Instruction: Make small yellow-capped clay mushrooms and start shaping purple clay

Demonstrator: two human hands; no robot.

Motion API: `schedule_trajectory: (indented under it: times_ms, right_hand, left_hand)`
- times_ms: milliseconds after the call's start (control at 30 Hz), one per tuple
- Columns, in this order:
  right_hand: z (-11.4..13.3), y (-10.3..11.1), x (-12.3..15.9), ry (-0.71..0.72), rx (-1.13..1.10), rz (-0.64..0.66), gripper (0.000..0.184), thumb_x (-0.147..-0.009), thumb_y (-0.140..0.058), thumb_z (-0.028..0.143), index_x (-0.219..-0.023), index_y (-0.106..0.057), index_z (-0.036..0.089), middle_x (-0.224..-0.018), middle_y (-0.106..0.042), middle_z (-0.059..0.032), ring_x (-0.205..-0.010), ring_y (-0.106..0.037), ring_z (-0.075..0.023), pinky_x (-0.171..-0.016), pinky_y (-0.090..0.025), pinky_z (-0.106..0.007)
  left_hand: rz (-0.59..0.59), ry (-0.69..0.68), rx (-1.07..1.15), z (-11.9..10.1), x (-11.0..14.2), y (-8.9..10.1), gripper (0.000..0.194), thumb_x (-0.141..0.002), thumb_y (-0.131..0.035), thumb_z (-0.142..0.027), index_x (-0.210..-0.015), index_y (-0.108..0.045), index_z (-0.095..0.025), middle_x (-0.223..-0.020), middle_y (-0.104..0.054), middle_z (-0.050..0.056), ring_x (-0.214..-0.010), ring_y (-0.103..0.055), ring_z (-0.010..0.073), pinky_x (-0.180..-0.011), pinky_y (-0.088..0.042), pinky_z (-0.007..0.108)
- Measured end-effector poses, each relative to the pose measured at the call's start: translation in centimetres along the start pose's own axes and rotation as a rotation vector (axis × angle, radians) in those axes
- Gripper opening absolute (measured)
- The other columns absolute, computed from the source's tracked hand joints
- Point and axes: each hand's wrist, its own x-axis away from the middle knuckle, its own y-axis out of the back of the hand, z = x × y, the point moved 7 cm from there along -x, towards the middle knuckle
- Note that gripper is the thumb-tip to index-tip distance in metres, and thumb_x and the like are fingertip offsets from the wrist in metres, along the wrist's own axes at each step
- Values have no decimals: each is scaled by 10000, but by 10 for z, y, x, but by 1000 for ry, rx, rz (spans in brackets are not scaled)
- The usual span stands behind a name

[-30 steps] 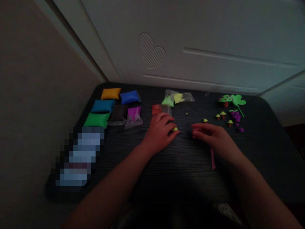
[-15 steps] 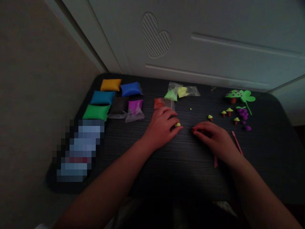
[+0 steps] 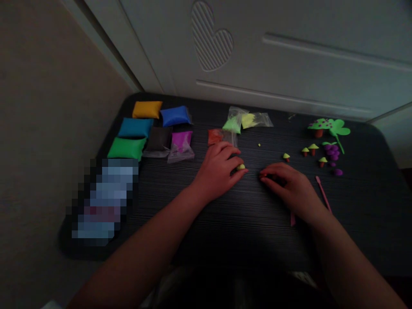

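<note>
Right hand (image 3: 289,186) nearer left hand (image 3: 215,171); clear bag (image 3: 230,137) holds red clay (image 3: 214,136).

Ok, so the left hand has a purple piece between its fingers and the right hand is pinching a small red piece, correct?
Not quite: the piece between the fingers of the left hand is yellow, not purple, as the head view shows. The yellow piece aside, you have it right: the right hand pinches a small red piece.
</note>
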Motion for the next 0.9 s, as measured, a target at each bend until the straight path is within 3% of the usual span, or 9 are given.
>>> schedule_trajectory:
  times_ms: [900]
  right_hand:
    - [3, -2, 1, 50, 26, -7, 118, -796, -578, 196, -890, -648, 201, -958, -613, -40, -909, -573, -162, -831, -461, -316]
  left_hand:
    - [-7, -9, -10, 0, -1, 0, 217, -810, -540, -341, -858, -669, -172, -1018, -625, 59, -1057, -453, 214, -964, -353, 393]
